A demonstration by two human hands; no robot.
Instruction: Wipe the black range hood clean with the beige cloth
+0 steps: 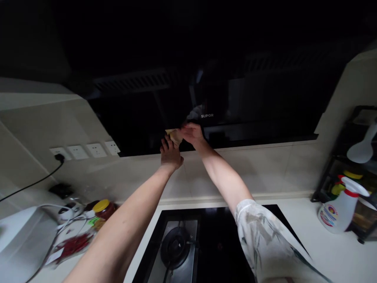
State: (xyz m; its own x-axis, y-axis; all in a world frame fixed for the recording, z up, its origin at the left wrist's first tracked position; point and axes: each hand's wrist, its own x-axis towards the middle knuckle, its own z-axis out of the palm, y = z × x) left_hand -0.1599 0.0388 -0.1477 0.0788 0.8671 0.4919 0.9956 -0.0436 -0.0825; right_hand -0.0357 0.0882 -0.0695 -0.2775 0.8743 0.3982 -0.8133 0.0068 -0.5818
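Black range hood (265, 98), pale yellow cloth (176, 136), white surface (300, 214), yellow jar lid (101, 206), white sleeve (259, 232) with grey-green leafy pattern

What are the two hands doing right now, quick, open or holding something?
Left hand: open, at the yellowish cloth against the black hood.
Right hand: also at the cloth; whether its grip is closed can't be told.

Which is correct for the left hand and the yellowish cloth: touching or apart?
Touching. The head view shows the left hand with its fingertips on the lower edge of the yellowish cloth, no gap between them.
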